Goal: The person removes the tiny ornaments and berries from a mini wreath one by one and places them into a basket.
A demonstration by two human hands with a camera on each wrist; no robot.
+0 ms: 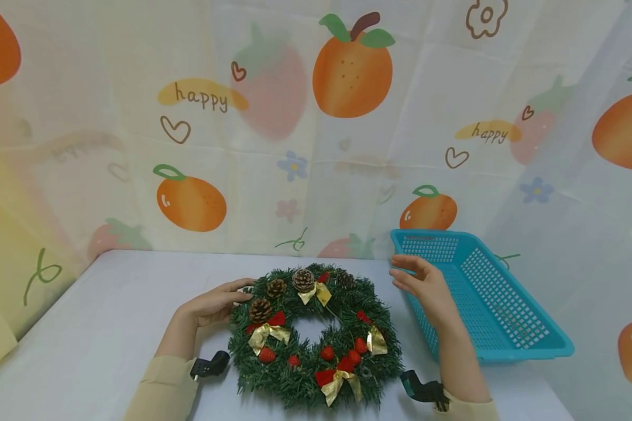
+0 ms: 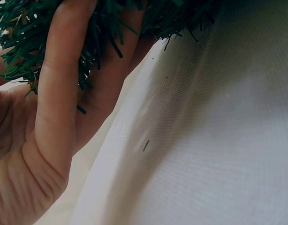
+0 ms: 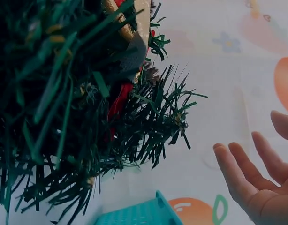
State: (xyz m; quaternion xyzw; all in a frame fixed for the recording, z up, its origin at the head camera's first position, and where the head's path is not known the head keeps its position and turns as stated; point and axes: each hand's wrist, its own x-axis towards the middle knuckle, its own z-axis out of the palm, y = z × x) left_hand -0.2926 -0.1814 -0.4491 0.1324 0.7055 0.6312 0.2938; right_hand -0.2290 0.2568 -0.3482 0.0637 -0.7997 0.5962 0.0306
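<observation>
A green Christmas wreath (image 1: pixel 295 380) stands out in the middle of the white table, decorated with pinecones (image 1: pixel 260 310), red berries (image 1: pixel 327 352) and gold-and-red bows (image 1: pixel 339 386). My left hand (image 1: pixel 218 304) grips its upper left edge, thumb and fingers on either side of the greenery (image 2: pixel 106 28) in the left wrist view. Some of those fingertips are hidden by the needles. Off the wreath's upper right side, my right hand (image 1: pixel 423 286) is raised with relaxed, spread fingers, holding nothing. The right wrist view shows this hand (image 3: pixel 256 187) apart from the wreath (image 3: pixel 64 103).
A blue plastic basket (image 1: pixel 526 354) with perforated walls sits at the right, behind the right hand in the head view. A curtain (image 1: pixel 305 193) printed with oranges and strawberries hangs along the table's back edge. Each wrist carries a black camera mount (image 1: pixel 210 366).
</observation>
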